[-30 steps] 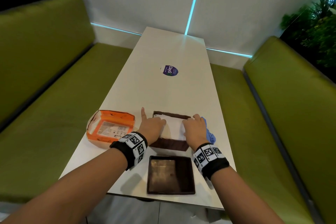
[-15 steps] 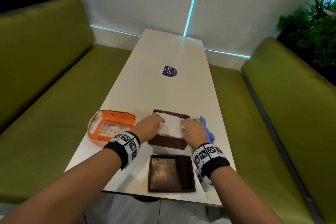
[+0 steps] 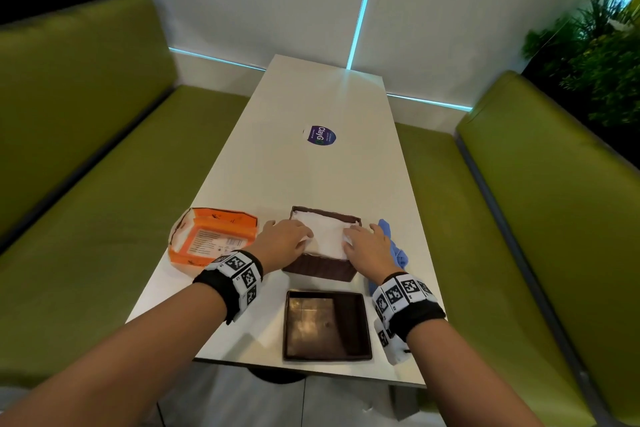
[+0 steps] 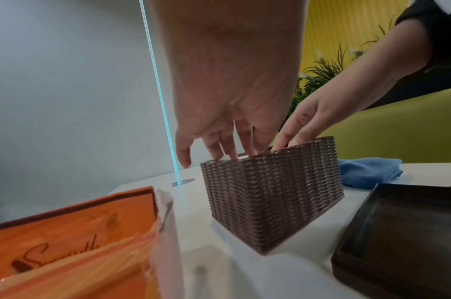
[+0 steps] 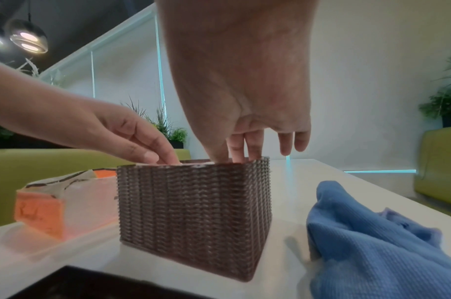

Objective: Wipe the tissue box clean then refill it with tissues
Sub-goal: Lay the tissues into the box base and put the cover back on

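Note:
The brown woven tissue box [image 3: 320, 269] stands open-topped on the white table [image 3: 311, 177], filled with a stack of white tissues [image 3: 327, 236]. My left hand [image 3: 292, 237] reaches over the box's left rim and its fingers [image 4: 224, 149] press down on the tissues. My right hand [image 3: 362, 241] does the same at the right rim, fingers [image 5: 245, 150] pointing down into the box. Neither hand grips anything. The fingertips are hidden inside the box in both wrist views. The box's dark brown lid [image 3: 327, 326] lies upside down near the table's front edge.
An opened orange tissue package [image 3: 211, 239] lies left of the box. A crumpled blue cloth [image 3: 393, 244] lies to its right, close to the table's edge. Green benches [image 3: 86, 218] flank the table. A round purple sticker [image 3: 320, 135] marks the far middle.
My left index finger, stretched out beside the box a second ago, has come in with the other fingers. Both hands now press lower on the tissues.

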`<state>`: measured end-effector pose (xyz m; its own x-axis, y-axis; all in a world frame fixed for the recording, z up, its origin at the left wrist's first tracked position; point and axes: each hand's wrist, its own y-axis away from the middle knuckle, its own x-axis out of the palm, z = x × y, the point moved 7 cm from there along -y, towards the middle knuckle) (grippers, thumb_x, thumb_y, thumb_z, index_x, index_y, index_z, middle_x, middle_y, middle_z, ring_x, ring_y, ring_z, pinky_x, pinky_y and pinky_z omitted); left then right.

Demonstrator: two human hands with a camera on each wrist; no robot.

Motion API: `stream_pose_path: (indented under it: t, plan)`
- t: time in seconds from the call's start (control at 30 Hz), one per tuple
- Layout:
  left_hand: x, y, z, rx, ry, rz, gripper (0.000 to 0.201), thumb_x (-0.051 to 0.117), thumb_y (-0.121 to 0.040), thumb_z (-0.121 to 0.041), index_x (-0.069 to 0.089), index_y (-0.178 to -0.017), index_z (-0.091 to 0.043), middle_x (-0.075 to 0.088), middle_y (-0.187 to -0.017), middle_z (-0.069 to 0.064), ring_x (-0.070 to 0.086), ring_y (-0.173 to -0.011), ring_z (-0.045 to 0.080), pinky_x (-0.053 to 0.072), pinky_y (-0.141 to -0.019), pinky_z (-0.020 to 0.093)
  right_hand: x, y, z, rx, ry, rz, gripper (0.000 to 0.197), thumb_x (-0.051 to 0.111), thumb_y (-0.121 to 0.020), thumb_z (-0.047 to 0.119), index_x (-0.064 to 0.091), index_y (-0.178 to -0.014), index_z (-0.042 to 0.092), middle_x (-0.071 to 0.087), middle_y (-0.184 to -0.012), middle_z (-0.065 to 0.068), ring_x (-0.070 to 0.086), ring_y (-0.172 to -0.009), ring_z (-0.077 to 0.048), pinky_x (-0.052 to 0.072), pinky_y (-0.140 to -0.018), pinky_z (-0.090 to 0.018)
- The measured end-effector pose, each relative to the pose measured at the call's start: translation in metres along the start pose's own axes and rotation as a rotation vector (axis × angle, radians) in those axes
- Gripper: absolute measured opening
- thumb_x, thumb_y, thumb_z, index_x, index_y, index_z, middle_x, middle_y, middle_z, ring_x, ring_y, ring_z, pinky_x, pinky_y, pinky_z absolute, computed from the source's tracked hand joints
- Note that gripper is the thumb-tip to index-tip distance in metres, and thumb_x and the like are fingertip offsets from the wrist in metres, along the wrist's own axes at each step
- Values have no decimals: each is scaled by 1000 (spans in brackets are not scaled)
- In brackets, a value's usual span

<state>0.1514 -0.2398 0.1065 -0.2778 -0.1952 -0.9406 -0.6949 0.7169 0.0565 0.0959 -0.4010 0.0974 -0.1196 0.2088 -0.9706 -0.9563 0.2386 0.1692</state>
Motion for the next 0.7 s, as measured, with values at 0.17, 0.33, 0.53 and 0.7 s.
stream_pose_path:
  t: [0.17,0.33,0.53,0.7]
  plan:
    - [0,31,-15,134,60,-140,33,41,-100,-30,57,-128,-29,55,-135,-8,45,-130,12,25,-117,44,-17,29,-5,-28,-158,-230,38,42,-100,30,52,-136,25,48,-146,4,29,-141,-25,27,-112,-42]
    - [43,94,-43,402,-92,-117,38,43,-90,-54,59,-117,-34,60,-128,-13,47,-129,10,34,-114,46,-16,83,0,-186,-230,-509,35,42,-94,32,65,-118,21,63,-119,2,50,-115,-18,37,-102,-31]
    - [110,135,-44,431,-231,127,55,64,-57,-64,62,-99,-28,60,-113,-7,53,-110,13,33,-104,33,38,131,23,-365,-208,-287,26,54,-87,50,60,-102,29,52,-119,2,40,-110,-12,36,-92,-31]
    - [97,142,-41,387,122,179,27,71,-68,-32,55,-88,-28,54,-118,-11,51,-104,6,41,-87,13,77,144,11,-363,27,160,77,49,-63,81,45,-124,34,28,-145,2,22,-135,-18,23,-102,-33]
